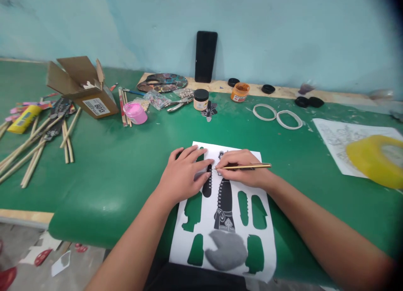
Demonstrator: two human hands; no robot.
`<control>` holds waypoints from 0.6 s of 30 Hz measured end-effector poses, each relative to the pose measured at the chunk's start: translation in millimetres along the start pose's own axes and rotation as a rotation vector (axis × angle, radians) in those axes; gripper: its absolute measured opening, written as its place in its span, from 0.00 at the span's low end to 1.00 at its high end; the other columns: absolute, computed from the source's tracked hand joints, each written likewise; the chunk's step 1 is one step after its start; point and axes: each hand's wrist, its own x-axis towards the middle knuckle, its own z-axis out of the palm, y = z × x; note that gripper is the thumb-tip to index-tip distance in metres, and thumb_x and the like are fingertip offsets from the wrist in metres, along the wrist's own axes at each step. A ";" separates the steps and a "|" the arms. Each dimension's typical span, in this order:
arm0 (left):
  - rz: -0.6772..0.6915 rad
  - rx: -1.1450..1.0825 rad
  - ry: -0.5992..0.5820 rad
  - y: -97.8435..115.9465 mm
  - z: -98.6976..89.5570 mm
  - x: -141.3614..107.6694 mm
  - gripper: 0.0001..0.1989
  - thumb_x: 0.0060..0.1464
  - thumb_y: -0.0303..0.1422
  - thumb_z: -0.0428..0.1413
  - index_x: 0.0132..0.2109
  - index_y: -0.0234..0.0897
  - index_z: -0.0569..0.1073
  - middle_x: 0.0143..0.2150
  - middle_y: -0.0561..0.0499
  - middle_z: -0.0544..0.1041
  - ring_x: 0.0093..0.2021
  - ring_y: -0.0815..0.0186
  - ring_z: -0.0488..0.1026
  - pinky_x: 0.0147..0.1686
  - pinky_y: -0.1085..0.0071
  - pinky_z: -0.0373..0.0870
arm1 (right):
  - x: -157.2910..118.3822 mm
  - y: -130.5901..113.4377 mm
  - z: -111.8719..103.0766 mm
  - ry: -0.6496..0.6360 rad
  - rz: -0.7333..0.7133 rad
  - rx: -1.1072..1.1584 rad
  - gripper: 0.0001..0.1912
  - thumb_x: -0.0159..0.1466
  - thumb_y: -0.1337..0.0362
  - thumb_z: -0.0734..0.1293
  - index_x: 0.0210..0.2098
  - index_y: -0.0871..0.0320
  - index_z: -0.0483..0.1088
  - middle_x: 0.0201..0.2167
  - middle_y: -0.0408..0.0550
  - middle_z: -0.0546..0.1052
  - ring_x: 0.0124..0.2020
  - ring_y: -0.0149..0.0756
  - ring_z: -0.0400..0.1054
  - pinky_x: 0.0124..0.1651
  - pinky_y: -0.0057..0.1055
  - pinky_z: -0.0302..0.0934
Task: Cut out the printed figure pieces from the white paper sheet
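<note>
A white sheet (208, 226) with several cut-out holes lies at the front edge of the green table, printed with a black figure (225, 198) and a black strip (207, 188). My left hand (185, 173) rests flat on the sheet's upper left, fingers spread beside the strip. My right hand (241, 167) pinches a thin golden pen-like tool (261, 166), its tip pointing left, close to the strip and my left fingertips. Whether the tip touches the paper is too small to tell. A grey shape (226, 249) is at the sheet's bottom.
Behind are an open cardboard box (91, 96), a pink jar (135, 113), a black-lidded jar (200, 100), an orange jar (240, 92) and an upright phone (205, 56). Wooden sticks (31, 152) lie left; yellow tape (374, 161) lies right on a drawing (333, 144).
</note>
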 end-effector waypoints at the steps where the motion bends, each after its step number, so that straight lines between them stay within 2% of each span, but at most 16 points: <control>1: -0.002 0.003 -0.001 0.0 -0.1 0.1 0.17 0.64 0.41 0.51 0.58 0.55 0.71 0.67 0.58 0.64 0.68 0.57 0.57 0.63 0.49 0.50 | -0.1 -0.1 0.2 0.001 -0.002 0.001 0.04 0.62 0.69 0.68 0.31 0.59 0.76 0.29 0.46 0.79 0.30 0.31 0.71 0.35 0.28 0.62; 9: -0.001 0.026 -0.016 0.8 -1.8 0.3 0.17 0.65 0.42 0.50 0.59 0.55 0.70 0.67 0.57 0.64 0.68 0.57 0.56 0.63 0.48 0.50 | 1.2 -0.3 1.0 0.010 0.009 -0.021 0.04 0.61 0.70 0.68 0.30 0.59 0.76 0.27 0.45 0.78 0.29 0.30 0.70 0.33 0.27 0.61; 15: -0.001 0.034 -0.020 0.0 -1.0 0.9 0.17 0.65 0.42 0.50 0.59 0.55 0.70 0.67 0.58 0.64 0.68 0.56 0.56 0.63 0.47 0.51 | -5.1 1.5 1.4 0.105 0.064 0.021 0.04 0.61 0.67 0.68 0.31 0.59 0.76 0.29 0.46 0.80 0.30 0.31 0.73 0.32 0.26 0.62; 18: 0.001 0.034 -0.026 0.2 -1.0 0.9 0.17 0.65 0.42 0.50 0.59 0.55 0.70 0.67 0.57 0.64 0.68 0.56 0.56 0.63 0.47 0.50 | -5.5 -0.5 1.5 0.071 0.065 -0.028 0.04 0.61 0.67 0.68 0.31 0.59 0.76 0.28 0.44 0.80 0.29 0.31 0.73 0.33 0.26 0.62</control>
